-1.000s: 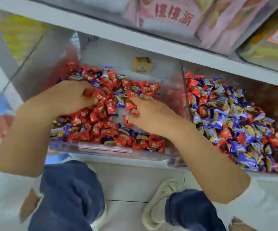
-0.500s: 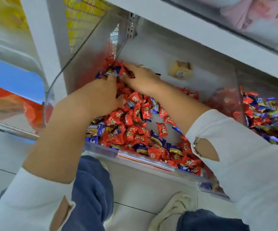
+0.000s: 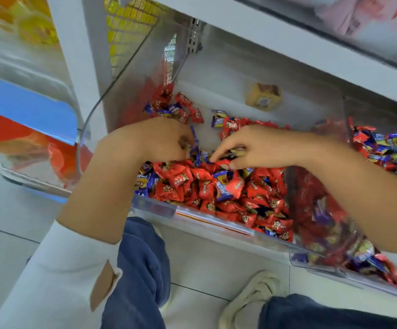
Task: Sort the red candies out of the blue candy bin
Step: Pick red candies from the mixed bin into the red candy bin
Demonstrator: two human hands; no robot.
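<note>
**Risk: mixed grabs and spill over the front lip**

Front lip of the clear bin (image 3: 154, 205) is low and the red candies (image 3: 183, 181) are heaped right against it. Any raking pull toward me likely tips some onto the floor.

My left hand (image 3: 162, 141) is curled, pinching blue candies (image 3: 194, 148). My right hand (image 3: 249, 148) is also curled, fingertips pinching a wrapper; colour unclear. Wrappers look slick, so a loose pinch may drop pieces back in.

Blue pieces sit buried among the red, easy to miss.

Further right, the neighbouring bin (image 3: 344, 276) holds a red and blue mix too. My right forearm crosses its wall and could knock candy across.
</note>
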